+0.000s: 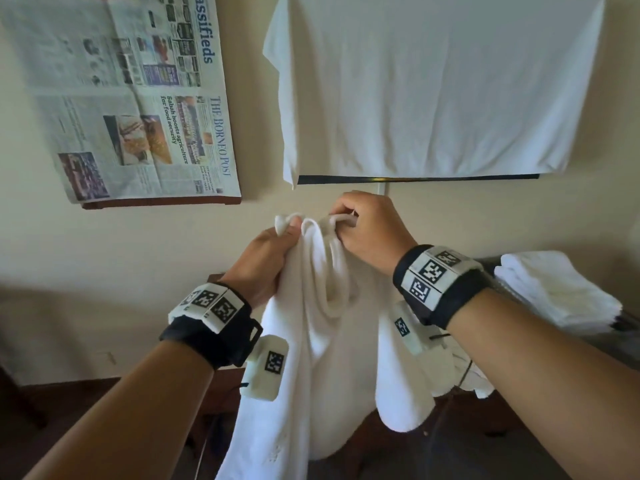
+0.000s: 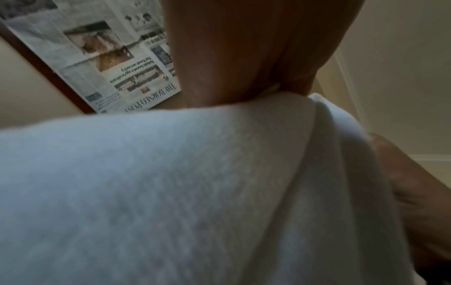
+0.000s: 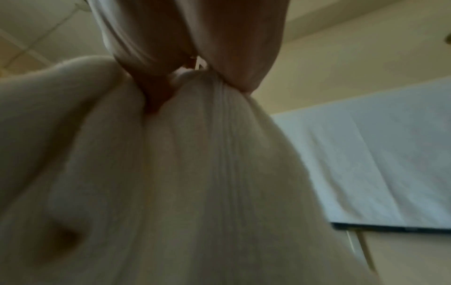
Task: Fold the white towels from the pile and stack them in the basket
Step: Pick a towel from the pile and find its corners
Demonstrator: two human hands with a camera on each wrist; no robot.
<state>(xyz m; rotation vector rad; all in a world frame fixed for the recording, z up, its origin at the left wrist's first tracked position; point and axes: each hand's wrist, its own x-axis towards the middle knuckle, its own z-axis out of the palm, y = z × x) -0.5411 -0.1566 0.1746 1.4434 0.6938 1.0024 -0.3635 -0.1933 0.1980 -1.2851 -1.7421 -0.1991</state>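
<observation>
Up in the air, the white towel hangs lengthwise, its long axis running top to bottom, the gathered top edge pointing up at the wall and the loose end dropping down out of the head view. It looks thick, soft and bunched into deep vertical folds. Left of the towel's top, the left hand grips one corner, thumb and fingers pressed on the cloth. Right of that, the right hand pinches the neighbouring bit of edge with curled fingers. Further right of the towel, a stack of folded white towels rests on a dark container whose shape I cannot make out.
</observation>
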